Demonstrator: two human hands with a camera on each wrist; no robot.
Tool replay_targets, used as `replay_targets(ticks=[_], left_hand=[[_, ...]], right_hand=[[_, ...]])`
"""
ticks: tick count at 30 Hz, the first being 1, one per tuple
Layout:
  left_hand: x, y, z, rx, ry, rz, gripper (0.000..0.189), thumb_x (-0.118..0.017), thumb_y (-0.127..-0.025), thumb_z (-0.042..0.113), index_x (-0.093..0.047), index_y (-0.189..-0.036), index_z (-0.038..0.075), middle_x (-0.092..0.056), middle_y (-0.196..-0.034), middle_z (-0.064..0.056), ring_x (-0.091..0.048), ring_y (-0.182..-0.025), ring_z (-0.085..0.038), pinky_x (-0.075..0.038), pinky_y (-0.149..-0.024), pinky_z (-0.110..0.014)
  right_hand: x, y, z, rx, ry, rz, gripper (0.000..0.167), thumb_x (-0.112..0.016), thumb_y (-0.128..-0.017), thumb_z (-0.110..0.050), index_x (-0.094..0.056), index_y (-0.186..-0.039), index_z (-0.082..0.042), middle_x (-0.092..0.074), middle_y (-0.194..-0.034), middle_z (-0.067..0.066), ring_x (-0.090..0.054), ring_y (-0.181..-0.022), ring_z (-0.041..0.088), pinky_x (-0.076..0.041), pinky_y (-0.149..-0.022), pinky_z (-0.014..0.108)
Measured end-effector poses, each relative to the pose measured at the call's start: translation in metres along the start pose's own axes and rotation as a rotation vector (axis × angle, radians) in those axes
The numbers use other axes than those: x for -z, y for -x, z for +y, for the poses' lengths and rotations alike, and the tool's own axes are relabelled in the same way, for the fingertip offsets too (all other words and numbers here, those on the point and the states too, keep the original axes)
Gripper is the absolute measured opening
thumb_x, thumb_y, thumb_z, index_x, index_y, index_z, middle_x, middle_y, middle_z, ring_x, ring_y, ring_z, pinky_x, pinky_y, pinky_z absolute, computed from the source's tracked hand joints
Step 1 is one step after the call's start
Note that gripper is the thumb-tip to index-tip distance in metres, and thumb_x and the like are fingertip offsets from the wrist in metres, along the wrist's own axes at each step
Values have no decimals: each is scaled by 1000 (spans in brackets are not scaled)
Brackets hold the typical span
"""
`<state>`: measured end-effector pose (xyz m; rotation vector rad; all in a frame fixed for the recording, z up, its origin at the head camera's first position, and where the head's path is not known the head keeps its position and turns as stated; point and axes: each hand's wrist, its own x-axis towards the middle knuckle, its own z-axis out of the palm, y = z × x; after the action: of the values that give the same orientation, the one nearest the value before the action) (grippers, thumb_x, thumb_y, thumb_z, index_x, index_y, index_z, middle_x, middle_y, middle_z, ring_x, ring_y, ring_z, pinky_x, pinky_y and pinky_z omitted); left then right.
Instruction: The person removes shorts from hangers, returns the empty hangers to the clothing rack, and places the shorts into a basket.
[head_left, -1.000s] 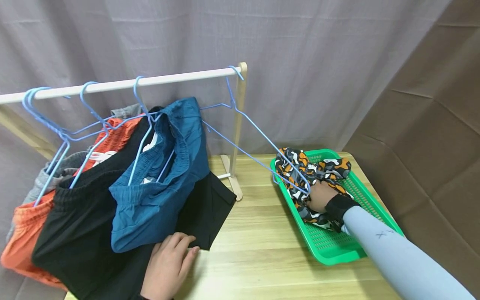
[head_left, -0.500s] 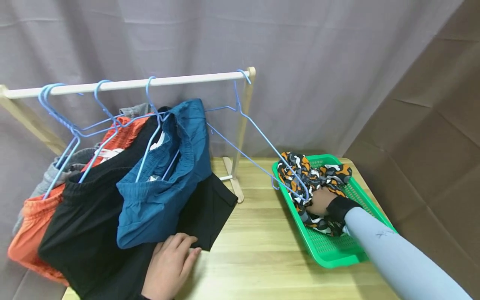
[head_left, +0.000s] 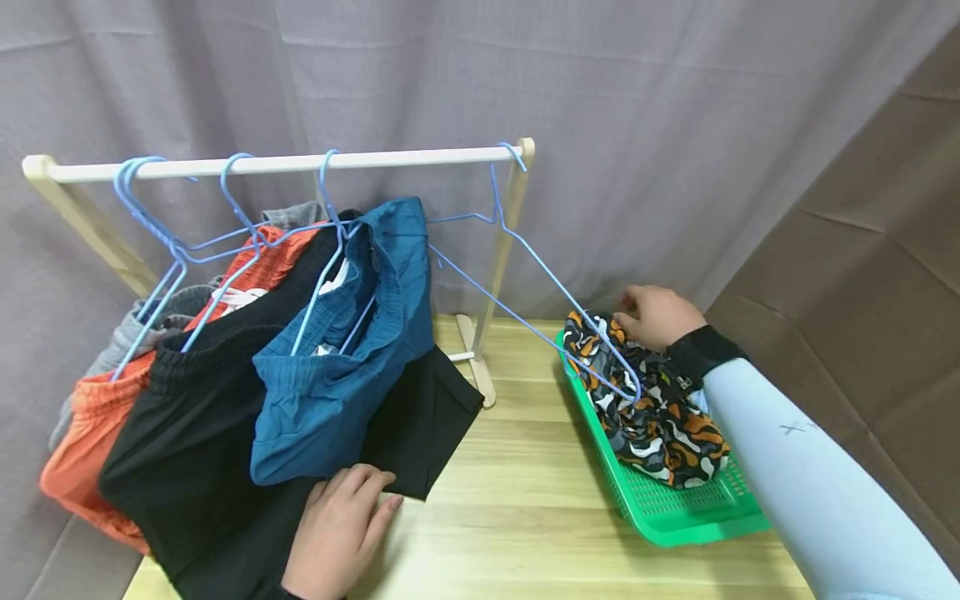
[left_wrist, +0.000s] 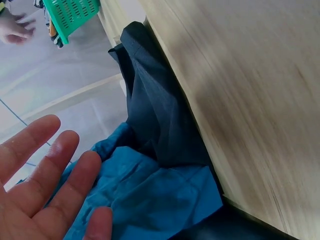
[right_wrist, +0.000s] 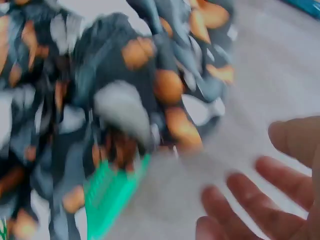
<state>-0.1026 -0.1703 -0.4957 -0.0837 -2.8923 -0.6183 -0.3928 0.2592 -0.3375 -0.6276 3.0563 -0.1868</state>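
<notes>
A camouflage-print garment [head_left: 660,408] in orange, black, grey and white lies bunched in the green basket [head_left: 660,529]; its kind cannot be made out. My right hand [head_left: 660,317] is over the basket's far end, at the garment's back edge. In the right wrist view, the right hand's fingers [right_wrist: 245,200] are loosely spread and apart from the blurred cloth. One blue hanger [head_left: 570,304] slants from the rack's right end, its lower corner over the garment. My left hand [head_left: 341,525] rests with relaxed fingers by the black garment [head_left: 217,450], below the blue shorts [head_left: 322,400].
A white rail [head_left: 427,157] on wooden posts carries several blue hangers. Orange shorts [head_left: 97,467] and a grey garment [head_left: 112,358] hang at the left. A black fabric flap [head_left: 431,417] lies on the wooden table [head_left: 525,500]. Grey curtain [head_left: 600,125] stands behind.
My right hand has come away from the garment, moving up toward the basket's far end. The garment now spreads nearer the basket's front. The head view has shifted; my left hand stays put.
</notes>
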Motion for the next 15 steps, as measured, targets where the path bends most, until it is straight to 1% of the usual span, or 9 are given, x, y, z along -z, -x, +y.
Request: replay_targets(ticks=[1, 2, 3, 5, 6, 9, 11, 13, 15], left_hand=[[0, 0, 0, 1, -2, -4, 29, -74, -106, 42, -79, -122, 18, -70, -114, 3, -65, -107, -22, -54, -97, -56], [0, 0, 1, 2, -5, -8, 29, -74, -106, 42, -79, -122, 18, -70, -114, 4, -64, -108, -21, -54, -97, -56], [1, 0, 1, 4, -7, -12, 29, -74, -106, 42, -79, -122, 19, -70, -114, 4, -64, -108, -21, -54, -98, -56], [-1, 2, 1, 7, -7, -25, 29, -73, -107, 43, -79, -122, 19, -70, -114, 5, -64, -109, -21, -53, -98, -56], [-2, 2, 1, 8, -8, -29, 29, -72, -107, 43, -79, -122, 19, -69, -114, 5, -64, -110, -21, -53, -98, -55], [-3, 3, 0, 1, -8, -14, 29, -73, -106, 43, -79, -121, 19, -69, -114, 5, -64, -110, -21, -53, -97, -54], [-3, 2, -1, -4, -8, -3, 29, -74, -106, 42, -79, -122, 19, -69, -114, 5, -64, -109, -21, -53, -97, -54], [-2, 1, -2, -7, -7, 7, 29, -75, -105, 42, -79, -122, 19, -70, -114, 5, -64, -108, -21, -53, -97, -53], [-2, 0, -4, -8, -7, 9, 29, -76, -105, 42, -79, -122, 19, -70, -113, 5, -64, -107, -20, -53, -97, -53]], right_hand=[[-7, -6, -3, 16, 13, 23, 41, -65, -109, -25, -62, -141, 1, -68, -128, 28, -68, -111, 47, -54, -95, 64], [-15, -11, -8, 32, 24, 27, 49, -65, -109, -22, -56, -151, 2, -62, -141, 31, -63, -123, 53, -50, -102, 68], [-22, -16, -11, 53, 38, 21, 56, -66, -108, -20, -50, -158, 0, -56, -151, 32, -57, -133, 56, -47, -106, 72], [-39, -19, -18, 85, 78, -12, 63, -69, -108, -20, -45, -164, -3, -49, -159, 31, -49, -140, 60, -44, -108, 76], [-45, -20, -22, 97, 98, -26, 63, -70, -107, -20, -46, -163, -4, -49, -159, 30, -47, -142, 60, -43, -107, 77], [-56, -17, -25, 113, 134, -53, 61, -72, -106, -27, -54, -159, -3, -54, -155, 30, -51, -137, 60, -47, -103, 77], [-57, -10, -25, 118, 133, -63, 58, -72, -107, -32, -59, -155, -2, -57, -151, 30, -54, -135, 58, -47, -104, 73], [-58, -2, -22, 144, 134, -63, 58, -71, -107, -36, -61, -153, -3, -58, -149, 31, -56, -132, 58, -49, -105, 70], [-61, 8, -21, 178, 130, -56, 58, -73, -106, -37, -62, -153, -3, -59, -148, 32, -57, -131, 60, -49, -104, 71]])
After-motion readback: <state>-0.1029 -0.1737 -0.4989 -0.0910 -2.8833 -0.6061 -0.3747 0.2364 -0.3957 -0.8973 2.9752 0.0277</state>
